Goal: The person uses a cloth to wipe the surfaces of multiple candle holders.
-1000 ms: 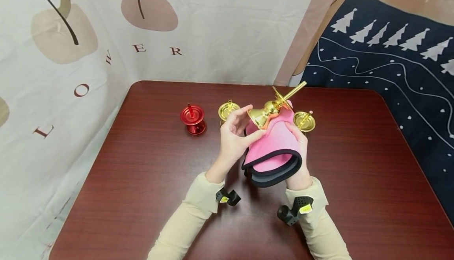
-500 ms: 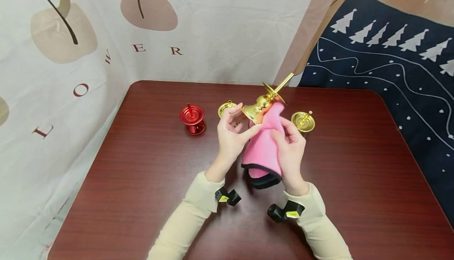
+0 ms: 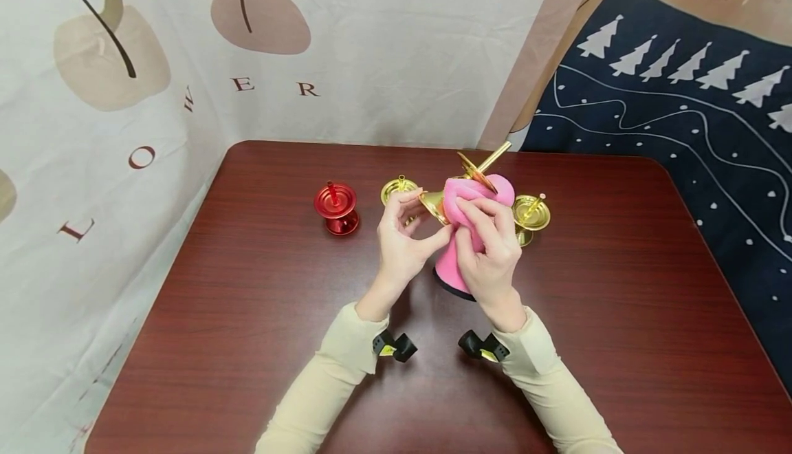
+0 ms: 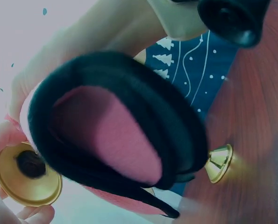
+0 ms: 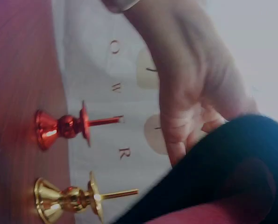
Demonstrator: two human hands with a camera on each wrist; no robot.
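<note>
My left hand (image 3: 399, 244) pinches the base rim of a gold candlestick (image 3: 434, 206), which is tilted with its spike pointing up and right. Its hollow underside with a dark middle faces the left wrist view. With curled fingers, my right hand (image 3: 491, 254) holds a pink cloth (image 3: 454, 272) with black edging against the candlestick's stem, just below the drip plate. Pink fabric hides most of the stem. The cloth's loose end hangs down in a fold, and its black-edged opening (image 4: 120, 70) fills much of the left wrist view.
A red candlestick (image 3: 335, 208) stands upright on the brown table (image 3: 247, 289) at the left. One gold candlestick (image 3: 396, 188) stands behind my left hand, another gold one (image 3: 532, 214) beyond my right. A printed white curtain (image 3: 396, 48) hangs behind the table.
My right hand has moved inward and up, from the cloth's right side to its top, bunching it around the stem. The left hand keeps its grip on the base, and the candlestick has shifted slightly left.
</note>
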